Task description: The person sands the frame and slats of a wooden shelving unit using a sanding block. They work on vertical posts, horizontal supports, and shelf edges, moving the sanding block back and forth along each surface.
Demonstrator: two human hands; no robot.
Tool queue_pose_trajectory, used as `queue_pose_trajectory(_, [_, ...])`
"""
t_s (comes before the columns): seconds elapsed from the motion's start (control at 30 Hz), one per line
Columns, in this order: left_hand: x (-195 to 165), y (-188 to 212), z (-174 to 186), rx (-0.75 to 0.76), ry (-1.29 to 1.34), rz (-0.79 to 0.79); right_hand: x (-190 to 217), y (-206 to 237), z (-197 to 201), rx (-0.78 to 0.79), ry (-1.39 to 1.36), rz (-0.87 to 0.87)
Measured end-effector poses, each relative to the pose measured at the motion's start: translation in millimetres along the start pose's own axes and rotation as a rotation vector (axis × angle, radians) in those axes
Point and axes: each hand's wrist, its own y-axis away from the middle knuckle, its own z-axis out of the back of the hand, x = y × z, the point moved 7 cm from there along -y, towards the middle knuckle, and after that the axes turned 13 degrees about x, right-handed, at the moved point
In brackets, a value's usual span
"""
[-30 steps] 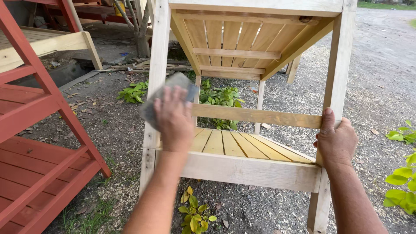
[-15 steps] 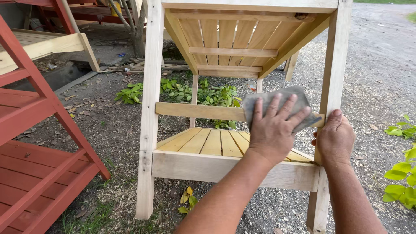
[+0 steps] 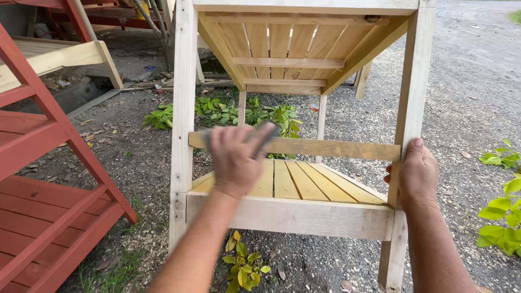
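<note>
A bare wooden stand [image 3: 293,216] with slatted shelves rises in front of me on gravel. My left hand [image 3: 236,157] presses a grey sanding sheet [image 3: 268,135] against the stand's middle crossbar [image 3: 336,148], left of the bar's centre; the hand is blurred with motion. My right hand [image 3: 417,172] grips the stand's right front leg [image 3: 410,97] just below that crossbar, thumb on the front face.
A red-painted wooden rack [image 3: 49,179] stands close at the left. Behind it lies another unpainted frame [image 3: 59,57]. Green weeds [image 3: 239,114] grow behind the stand, and leafy plants [image 3: 504,211] at the right edge. Gravel ground spreads to the right.
My left hand with the sanding sheet swept from the left leg to the crossbar's right end, then back leftward along the bar. My right hand stayed on the right leg.
</note>
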Motion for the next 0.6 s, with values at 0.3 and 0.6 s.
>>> queue_pose_trajectory(0.3, [-187.5,-41.5,-84.4,0.028,0.19,-0.253,-5.6,-1.7,8.2,-0.021,-0.05,0.091])
queue_pose_trajectory(0.6, [-8.7,1.1,1.0,-0.016,0.111,-0.111,3.1,11.0,2.2,-0.075,0.134,0.011])
